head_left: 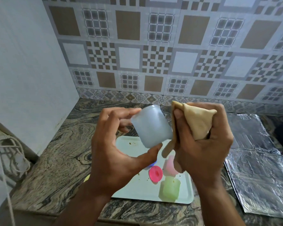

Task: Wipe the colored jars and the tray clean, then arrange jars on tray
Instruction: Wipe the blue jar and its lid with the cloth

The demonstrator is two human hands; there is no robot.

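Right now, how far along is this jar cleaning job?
Early on. In hand: the left hand holds a pale blue jar while the right hand presses a beige cloth to it. Left: the pink jar, green jar and pink lid sit on the tray, which shows crumbs. Nothing looks finished yet.

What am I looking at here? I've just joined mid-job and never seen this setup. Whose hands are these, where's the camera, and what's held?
No machine here: a person's two bare hands, filmed by one camera worn on their head, looking down at a marbled counter. The left hand grips a pale blue jar, tilted, above the tray. The right hand bunches a tan cloth against the jar's side. Below, a white tray shows crumbs and carries a pink lid, a pink jar and a green jar. Foil sheets lie to the right.
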